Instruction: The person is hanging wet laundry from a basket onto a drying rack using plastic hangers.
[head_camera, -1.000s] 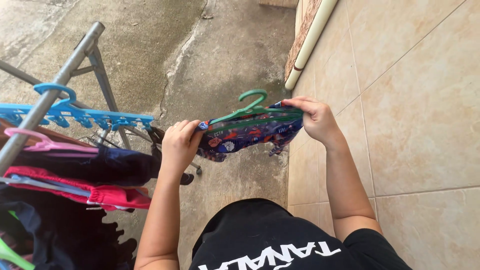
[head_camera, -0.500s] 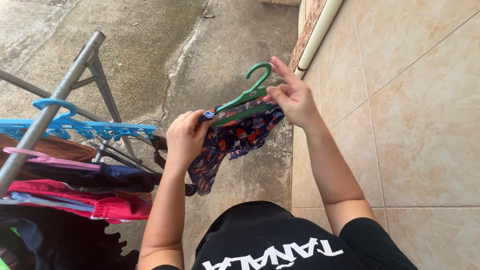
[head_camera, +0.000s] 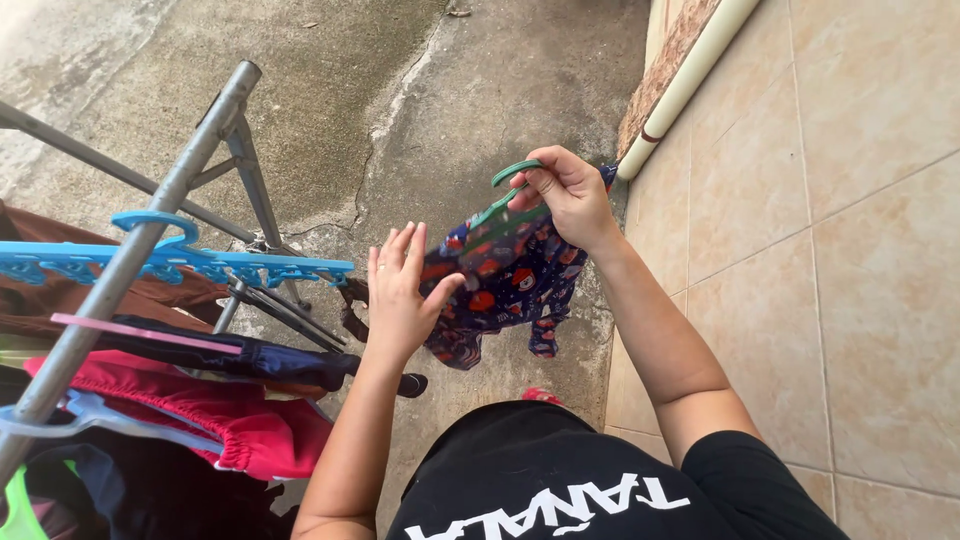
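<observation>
Small patterned garment (head_camera: 505, 285), light & floppy, draped on thin stiff green hanger (head_camera: 503, 205) centre-frame, right hand (head_camera: 567, 195) pinched near hook, left hand (head_camera: 400, 295) fingers spread beside cloth; best gripped at hook.

No packages, labels, signs or screens — only white lettering, black shirt (head_camera: 560, 480)

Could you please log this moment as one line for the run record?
right hand: grips green hanger | patterned garment: hangs from it | left hand: open beside garment | drying rack: at left
</observation>
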